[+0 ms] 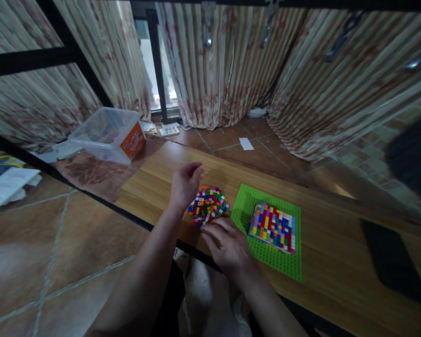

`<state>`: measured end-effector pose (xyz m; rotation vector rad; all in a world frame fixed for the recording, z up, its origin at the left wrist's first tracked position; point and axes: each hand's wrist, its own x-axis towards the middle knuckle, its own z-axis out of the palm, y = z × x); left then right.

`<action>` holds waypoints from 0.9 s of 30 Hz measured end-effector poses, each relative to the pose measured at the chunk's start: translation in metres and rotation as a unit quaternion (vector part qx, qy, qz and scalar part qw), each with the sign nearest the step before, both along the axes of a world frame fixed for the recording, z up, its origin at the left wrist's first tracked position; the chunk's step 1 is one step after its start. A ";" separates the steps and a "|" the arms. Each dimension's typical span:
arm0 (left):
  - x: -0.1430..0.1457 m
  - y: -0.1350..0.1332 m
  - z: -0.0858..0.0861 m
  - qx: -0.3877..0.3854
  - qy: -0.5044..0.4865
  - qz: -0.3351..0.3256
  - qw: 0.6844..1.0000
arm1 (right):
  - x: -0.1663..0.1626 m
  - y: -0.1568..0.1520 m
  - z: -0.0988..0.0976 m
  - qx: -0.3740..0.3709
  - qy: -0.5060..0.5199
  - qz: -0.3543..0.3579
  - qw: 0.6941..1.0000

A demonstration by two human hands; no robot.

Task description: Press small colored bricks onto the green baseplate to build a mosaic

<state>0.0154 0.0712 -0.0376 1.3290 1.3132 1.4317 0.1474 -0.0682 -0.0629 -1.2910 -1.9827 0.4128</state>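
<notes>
A round heap of tiny coloured toy bricks [212, 203] lies on the wooden table. Just left of the heap my left hand [185, 185] is raised, its fingers bent and slightly apart, with nothing visible in them. At the near edge of the heap is my right hand [229, 245]; its thumb and forefinger come close together by the bricks, and anything between them is too small to make out. To the right, a block built of multicoloured bricks [273, 227] sits on a green studded baseplate [291, 269].
The wooden table [331, 234] bears a dark flat object [395, 260] at right. Beyond its left end, a clear plastic bin [107, 133] with an orange label stands on the tiled floor. Papers lie near striped curtains [224, 70]. Dark metal bars cross the upper left.
</notes>
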 end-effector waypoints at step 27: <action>0.040 -0.028 -0.002 -0.048 -0.066 -0.202 0.976 | 0.046 0.008 0.027 0.065 0.134 -0.206 0.967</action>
